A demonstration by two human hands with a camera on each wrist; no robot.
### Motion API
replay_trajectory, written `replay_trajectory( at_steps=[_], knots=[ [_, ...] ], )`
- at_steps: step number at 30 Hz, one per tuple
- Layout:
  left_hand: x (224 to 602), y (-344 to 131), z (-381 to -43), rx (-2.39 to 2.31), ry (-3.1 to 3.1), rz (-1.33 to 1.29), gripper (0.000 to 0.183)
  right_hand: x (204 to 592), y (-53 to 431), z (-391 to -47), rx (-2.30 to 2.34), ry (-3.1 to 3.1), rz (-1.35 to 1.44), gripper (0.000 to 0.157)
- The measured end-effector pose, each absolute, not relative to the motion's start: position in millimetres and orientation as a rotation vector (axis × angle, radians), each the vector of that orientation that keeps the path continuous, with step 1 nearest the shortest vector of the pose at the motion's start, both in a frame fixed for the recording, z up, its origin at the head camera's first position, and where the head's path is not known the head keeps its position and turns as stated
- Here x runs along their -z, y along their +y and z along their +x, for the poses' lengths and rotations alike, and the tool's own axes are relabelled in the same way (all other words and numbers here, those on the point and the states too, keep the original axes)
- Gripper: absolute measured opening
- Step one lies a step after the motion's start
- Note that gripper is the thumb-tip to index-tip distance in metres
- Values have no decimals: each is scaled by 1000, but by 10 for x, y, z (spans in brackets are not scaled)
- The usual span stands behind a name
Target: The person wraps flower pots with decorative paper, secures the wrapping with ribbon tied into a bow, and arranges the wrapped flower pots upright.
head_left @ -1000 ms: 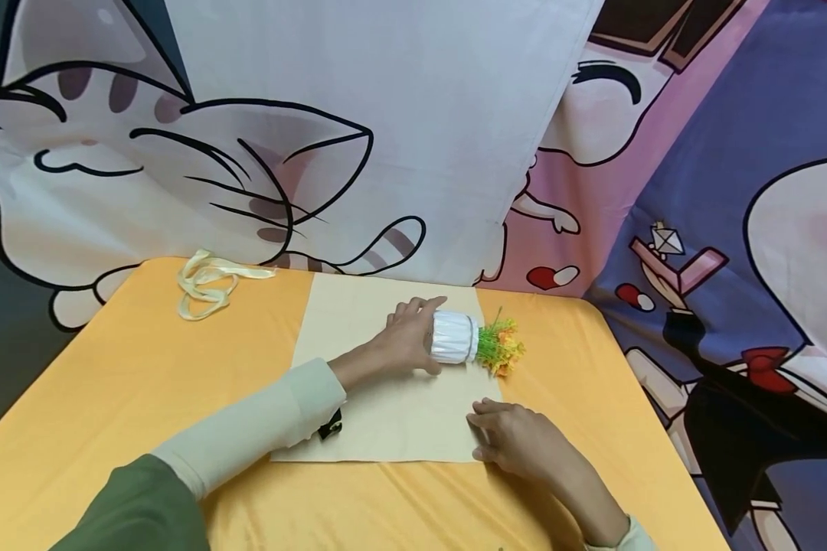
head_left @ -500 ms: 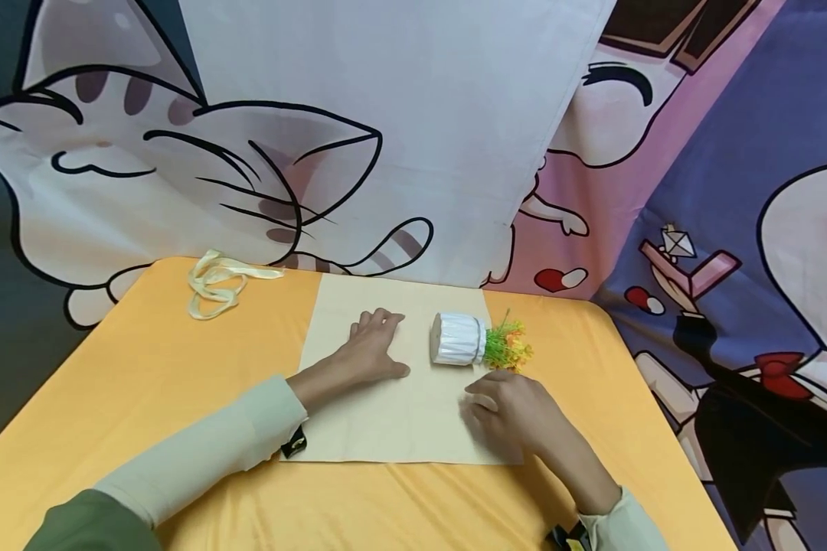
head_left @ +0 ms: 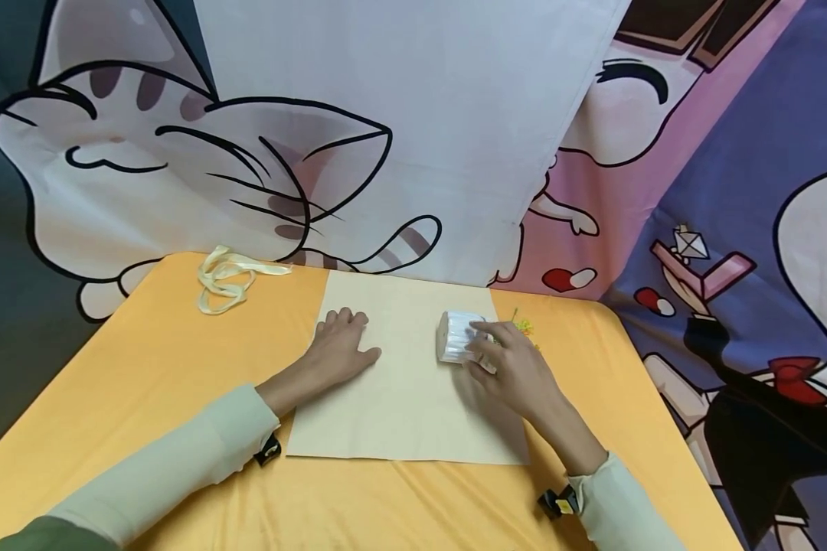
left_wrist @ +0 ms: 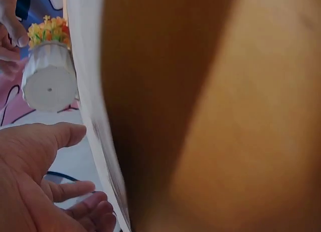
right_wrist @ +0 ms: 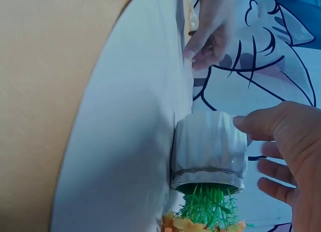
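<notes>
Pot (head_left: 454,337), glossy white, round and ridged, laid sideways on cream rectangular sheet (head_left: 403,405)

Orange-yellow, plastic-looking flowers (left_wrist: 49,30) with thin green stems (right_wrist: 209,206) are held in the pot, pointed past the sheet's right edge. The right hand (head_left: 513,371) is poised just beside the pot, fingers apart; whether contact is made cannot be told. At the sheet's left side, the left hand (head_left: 336,350) is held, thumb spread from fingers.

The head view peers forward and down over the table (head_left: 358,505) here; both wrist views, close in and tipped sideways, catch the same pot (right_wrist: 208,144).
</notes>
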State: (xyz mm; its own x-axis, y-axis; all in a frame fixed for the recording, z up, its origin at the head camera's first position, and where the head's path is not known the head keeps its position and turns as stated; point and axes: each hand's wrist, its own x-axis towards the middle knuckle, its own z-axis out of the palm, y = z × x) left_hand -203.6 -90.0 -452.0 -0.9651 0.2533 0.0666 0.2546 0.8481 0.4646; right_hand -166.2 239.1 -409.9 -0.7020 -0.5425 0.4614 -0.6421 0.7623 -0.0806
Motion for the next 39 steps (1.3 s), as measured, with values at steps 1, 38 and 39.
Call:
replay_trajectory(
  at_steps=[1,38,39],
  knots=[
    [4520,-928,-2037,743,-3013,-389,61,4096,2388,-1682,-340,-2552,891,26],
    [4403,-1493,-2358,2217,-2681,171,26,4015,2349,-2012,-243,-2881,806,76],
    [4405,-1487,-2372,2321,-2628,161,22,4010,2341,-2012,-246,-2881,805,77]
  ],
)
